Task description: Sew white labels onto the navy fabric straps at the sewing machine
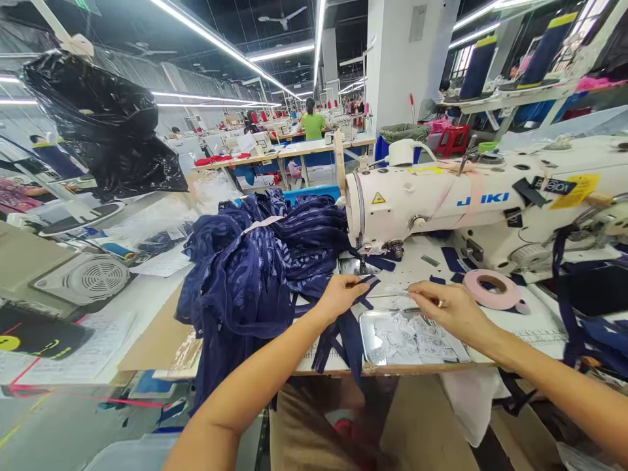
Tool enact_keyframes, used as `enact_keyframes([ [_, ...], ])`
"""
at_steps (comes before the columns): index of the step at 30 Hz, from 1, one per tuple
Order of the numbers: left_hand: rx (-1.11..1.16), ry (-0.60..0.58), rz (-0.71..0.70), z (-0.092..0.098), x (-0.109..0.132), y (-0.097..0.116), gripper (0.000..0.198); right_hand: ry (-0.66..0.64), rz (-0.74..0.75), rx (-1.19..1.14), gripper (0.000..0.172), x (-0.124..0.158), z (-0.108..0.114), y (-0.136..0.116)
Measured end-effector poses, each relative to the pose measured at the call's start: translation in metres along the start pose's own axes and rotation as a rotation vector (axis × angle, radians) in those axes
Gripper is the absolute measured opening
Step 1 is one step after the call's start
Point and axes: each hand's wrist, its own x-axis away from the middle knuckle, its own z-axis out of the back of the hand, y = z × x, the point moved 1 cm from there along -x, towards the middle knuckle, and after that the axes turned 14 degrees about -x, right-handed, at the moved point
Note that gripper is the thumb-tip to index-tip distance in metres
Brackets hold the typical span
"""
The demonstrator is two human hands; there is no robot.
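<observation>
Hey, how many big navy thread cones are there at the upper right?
2: the left cone stands just right of the white pillar, and the right cone is nearer the picture's right edge. More could be hidden behind.

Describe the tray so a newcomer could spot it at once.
Find the big white JUKI sewing machine. In front of it, just below the right hand and beside dark blue strips, lies the tray. Unlike those strips, it's shiny and holds printed white slips.
</observation>
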Motion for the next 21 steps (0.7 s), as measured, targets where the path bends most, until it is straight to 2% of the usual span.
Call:
enact_keyframes([
  [2, 0.101, -0.024, 0.050, 0.000, 0.002, 0.002, 0.028, 0.049, 0.114, -0.007, 0.023, -0.002, -0.004, 0.000],
  [4, 0.174, -0.030, 0.074, 0.002, 0.003, 0.004, 0.028, 0.010, 0.220, 0.014, 0.023, -0.005, -0.011, -0.001],
  [6, 0.219, -0.015, 0.090, 0.005, 0.004, 0.004, 0.026, -0.024, 0.255, 0.130, 0.024, -0.009, -0.014, 0.001],
  [10, 0.258, 0.017, 0.097, 0.011, 0.006, 0.002, 0.024, 0.033, 0.187, 0.528, 0.029, -0.019, -0.005, 0.014],
  [12, 0.261, 0.023, 0.085, 0.012, 0.006, 0.001, 0.024, 0.039, 0.079, 0.588, 0.026, -0.021, 0.006, 0.018],
  [14, 0.269, 0.031, 0.080, 0.013, 0.006, 0.001, 0.024, 0.011, -0.062, 0.420, 0.018, -0.021, 0.015, 0.016],
  [16, 0.286, 0.035, 0.084, 0.012, 0.006, 0.001, 0.023, -0.022, -0.173, 0.045, 0.017, -0.021, 0.016, 0.008],
  [19, 0.324, 0.030, 0.091, 0.010, 0.007, 0.003, 0.025, 0.019, -0.302, -0.571, 0.018, -0.021, 0.000, -0.010],
  [21, 0.350, 0.031, 0.090, 0.008, 0.009, 0.006, 0.027, 0.102, -0.381, -0.828, 0.019, -0.025, -0.019, -0.019],
])
